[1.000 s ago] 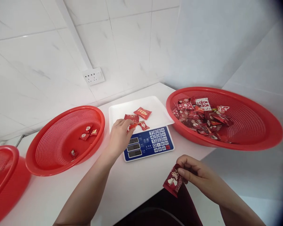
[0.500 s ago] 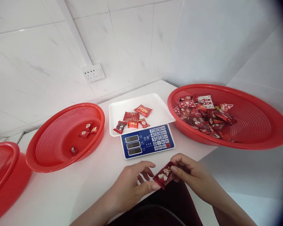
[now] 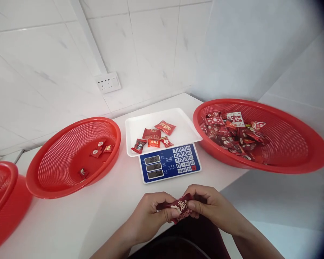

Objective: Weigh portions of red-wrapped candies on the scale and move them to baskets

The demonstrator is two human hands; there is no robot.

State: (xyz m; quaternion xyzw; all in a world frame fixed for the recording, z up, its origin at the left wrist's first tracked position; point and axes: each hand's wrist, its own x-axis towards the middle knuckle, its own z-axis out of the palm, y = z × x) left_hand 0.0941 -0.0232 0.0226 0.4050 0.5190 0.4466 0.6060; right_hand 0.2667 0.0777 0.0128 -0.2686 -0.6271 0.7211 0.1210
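Between my two hands is a dark red wrapped candy packet (image 3: 182, 205) with pale gold lettering, held just in front of the table's edge. My left hand (image 3: 153, 216) pinches its left end between thumb and fingers. At the other end, my right hand (image 3: 211, 207) grips it the same way. Beyond my hands stands a blue and white digital scale (image 3: 170, 163). On its white tray (image 3: 175, 115) lie several red wrapped candies, among them a flat red packet (image 3: 165, 127) and a small red and black one (image 3: 139, 145).
At the right, a large red basket (image 3: 293, 144) holds a heap of wrapped candies (image 3: 234, 133). Left of the scale, another red basket (image 3: 56, 158) has several candies in it. A third red basket (image 3: 10, 201) is cut off at the left edge. A wall socket (image 3: 108, 82) is behind.
My left hand has closed on the left end of the candy packet, where its fingers were apart before. The packet has shifted slightly left, with my right hand still on it.
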